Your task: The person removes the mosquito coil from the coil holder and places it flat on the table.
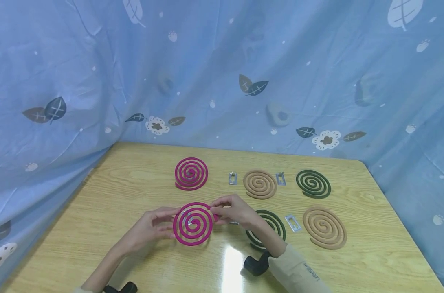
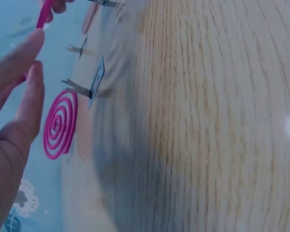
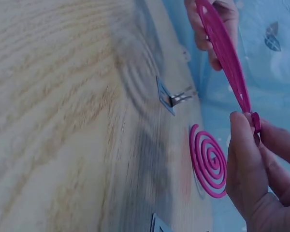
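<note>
A magenta mosquito coil (image 1: 194, 222) is held up over the table between both hands. My left hand (image 1: 148, 228) grips its left edge with thumb and fingers. On the opposite side, my right hand (image 1: 234, 209) pinches the outer end of the spiral, and the right wrist view shows the coil (image 3: 227, 58) nearly edge-on, tilted above the wood. Through its gaps a small metal coil stand shows on the table; the right wrist view has this stand (image 3: 162, 94) with prongs upright. A second magenta coil (image 1: 190, 173) lies behind.
Two tan coils (image 1: 259, 184) and two dark green coils (image 1: 313, 184) lie to the right, one green coil partly behind my right forearm. Flat metal stands (image 1: 236, 179) sit among them. A blue patterned cloth (image 1: 207, 73) hangs behind and beside the wooden table (image 1: 134, 175).
</note>
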Tool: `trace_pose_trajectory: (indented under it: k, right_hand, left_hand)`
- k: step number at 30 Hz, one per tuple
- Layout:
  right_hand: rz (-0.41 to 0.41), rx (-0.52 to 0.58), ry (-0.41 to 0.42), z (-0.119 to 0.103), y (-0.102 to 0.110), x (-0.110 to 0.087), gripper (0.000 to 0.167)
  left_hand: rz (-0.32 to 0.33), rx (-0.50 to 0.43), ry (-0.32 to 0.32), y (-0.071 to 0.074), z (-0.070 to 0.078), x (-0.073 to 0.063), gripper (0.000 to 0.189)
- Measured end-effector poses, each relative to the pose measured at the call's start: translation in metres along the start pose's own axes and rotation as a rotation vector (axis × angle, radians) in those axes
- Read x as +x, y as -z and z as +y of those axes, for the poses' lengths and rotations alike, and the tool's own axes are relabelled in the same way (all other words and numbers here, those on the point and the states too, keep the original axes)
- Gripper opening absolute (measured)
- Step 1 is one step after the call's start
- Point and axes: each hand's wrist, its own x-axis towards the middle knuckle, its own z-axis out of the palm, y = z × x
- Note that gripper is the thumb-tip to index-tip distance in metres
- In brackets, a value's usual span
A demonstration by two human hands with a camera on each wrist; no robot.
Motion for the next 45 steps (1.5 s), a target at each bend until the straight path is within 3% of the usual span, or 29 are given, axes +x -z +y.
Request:
trace_pose_trajectory:
  k: [4, 9, 16, 24, 30, 37, 40, 45]
  right_hand:
    - [0.001, 0.068, -0.030, 0.001, 0.001, -0.003, 0.023]
    - [0.030, 0.136, -0.036, 0.001, 0.001, -0.007, 0.024]
    - [0.084, 0.182, -0.015, 0.001, 0.000, -0.007, 0.024]
    - [0.135, 0.228, -0.011, 0.003, -0.006, -0.007, 0.019]
    - [0.125, 0.151, 0.054, 0.003, -0.006, -0.009, 0.021]
    - [0.078, 0.021, 0.162, 0.006, 0.002, -0.011, 0.045]
    - [0.069, 0.047, 0.169, 0.008, 0.002, -0.012, 0.048]
    - [0.158, 0.062, 0.174, 0.011, -0.002, -0.012, 0.046]
  left_hand:
    - [0.005, 0.032, -0.021, 0.001, 0.000, -0.001, 0.062]
    - [0.048, -0.006, -0.037, 0.002, -0.002, 0.000, 0.056]
    - [0.221, -0.069, -0.007, -0.006, -0.001, 0.003, 0.043]
    - [0.374, -0.135, 0.045, -0.021, 0.006, 0.006, 0.048]
    - [0.386, -0.164, 0.105, -0.023, 0.011, 0.007, 0.052]
    - [0.308, -0.164, 0.150, -0.016, 0.010, 0.007, 0.054]
    - [0.349, -0.143, 0.138, -0.017, 0.009, 0.009, 0.051]
    - [0.433, -0.143, 0.153, -0.025, 0.009, 0.017, 0.050]
